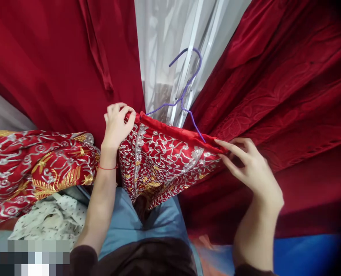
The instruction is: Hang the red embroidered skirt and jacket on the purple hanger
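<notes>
Over the person's blue-trousered lap (pixel 124 224), an embroidered red garment (pixel 161 161) hung from a purple hanger (pixel 187 86). The left hand (pixel 117 126) had its grip clenched on the garment's top-left corner; the right hand (pixel 251 168) pinched its right edge with the fingertips (pixel 220 143). Behind, red drapes (pixel 274 84) flanked a white sheer curtain (pixel 164 46).

Red curtains (pixel 274 76), white sheer (pixel 159 46), spotted cloth (pixel 50 220)

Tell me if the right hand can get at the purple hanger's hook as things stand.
Probably yes: the right hand pinches the red embroidered garment just below the purple hanger, and nothing lies between it and the hook.
</notes>
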Available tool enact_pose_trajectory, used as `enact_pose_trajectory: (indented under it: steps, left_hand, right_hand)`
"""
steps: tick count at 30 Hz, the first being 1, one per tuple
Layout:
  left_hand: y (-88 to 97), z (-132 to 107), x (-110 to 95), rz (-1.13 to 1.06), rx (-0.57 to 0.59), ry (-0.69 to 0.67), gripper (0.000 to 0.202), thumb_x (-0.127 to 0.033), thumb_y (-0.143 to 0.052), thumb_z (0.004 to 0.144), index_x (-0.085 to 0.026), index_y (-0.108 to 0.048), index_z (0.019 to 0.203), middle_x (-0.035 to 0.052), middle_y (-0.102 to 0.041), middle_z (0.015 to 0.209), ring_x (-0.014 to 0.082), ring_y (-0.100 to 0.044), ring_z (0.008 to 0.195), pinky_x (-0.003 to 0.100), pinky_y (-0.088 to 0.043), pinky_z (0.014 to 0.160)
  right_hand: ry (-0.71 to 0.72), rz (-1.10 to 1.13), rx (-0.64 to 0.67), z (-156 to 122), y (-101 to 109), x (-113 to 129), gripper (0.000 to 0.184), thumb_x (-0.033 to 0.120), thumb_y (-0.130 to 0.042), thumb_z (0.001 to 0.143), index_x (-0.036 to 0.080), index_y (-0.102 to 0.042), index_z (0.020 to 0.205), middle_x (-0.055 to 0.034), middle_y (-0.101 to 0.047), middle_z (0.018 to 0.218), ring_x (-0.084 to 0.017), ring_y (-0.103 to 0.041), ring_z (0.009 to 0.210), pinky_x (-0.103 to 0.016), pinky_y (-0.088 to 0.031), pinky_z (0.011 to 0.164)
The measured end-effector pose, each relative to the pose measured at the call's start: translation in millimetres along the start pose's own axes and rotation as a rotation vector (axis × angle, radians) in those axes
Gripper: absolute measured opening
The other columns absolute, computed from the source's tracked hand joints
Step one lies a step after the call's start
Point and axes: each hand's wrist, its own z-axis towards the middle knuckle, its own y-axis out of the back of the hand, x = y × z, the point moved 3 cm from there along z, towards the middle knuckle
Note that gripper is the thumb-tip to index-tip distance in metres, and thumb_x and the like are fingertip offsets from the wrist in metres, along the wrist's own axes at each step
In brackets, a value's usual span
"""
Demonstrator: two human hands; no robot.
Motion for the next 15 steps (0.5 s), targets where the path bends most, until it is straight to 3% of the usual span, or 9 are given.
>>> enact_pose_trajectory:
  steps: [4,8,12,15]
  left_hand:
    - [3.3,-7.2,14.4,-0.092,0.118,-0.076,0.019,-0.033,-0.051,0.095,-0.020,-0.061,0.103,0.0085,-0.064,0.109,0.0229,-0.059,0.104,0.039,-0.046,0.100]
    - [8.9,-15.8,17.5,-0.057,0.018,-0.057,0.020,-0.034,-0.046,0.098,-0.020,-0.059,0.096,0.0088,-0.063,0.103,0.0227,-0.060,0.098,0.037,-0.046,0.098]
    - [16.0,-21.8,18.9,-0.030,-0.138,-0.002,0.031,-0.039,-0.034,0.103,-0.020,-0.057,0.097,0.0104,-0.062,0.100,0.0237,-0.060,0.099,0.039,-0.045,0.098]
    - [18.2,-24.7,12.6,0.016,-0.063,0.022,0.040,-0.047,-0.029,0.103,-0.021,-0.060,0.101,0.0100,-0.062,0.102,0.0249,-0.061,0.103,0.043,-0.044,0.100]
  right_hand:
    - [0.046,0.008,-0.067,4.9,-5.0,-9.1,0.025,0.036,-0.053,0.098,0.021,-0.070,0.108,-0.0094,-0.062,0.103,-0.020,-0.063,0.083,-0.031,-0.051,0.074]
    - [0.075,0.072,-0.132,18.4,-3.2,-7.9,0.017,0.033,-0.056,0.097,0.021,-0.066,0.092,-0.0066,-0.064,0.091,-0.017,-0.062,0.077,-0.028,-0.049,0.071]
    - [0.031,0.099,-0.345,34.4,-4.9,-5.6,0.018,0.035,-0.063,0.093,0.020,-0.064,0.083,-0.0069,-0.066,0.089,-0.012,-0.058,0.063,-0.025,-0.047,0.065]
    - [-0.081,0.061,-0.433,40.9,-16.6,-4.5,0.023,0.040,-0.064,0.091,0.019,-0.066,0.082,-0.0076,-0.065,0.089,-0.011,-0.054,0.056,-0.025,-0.043,0.058]
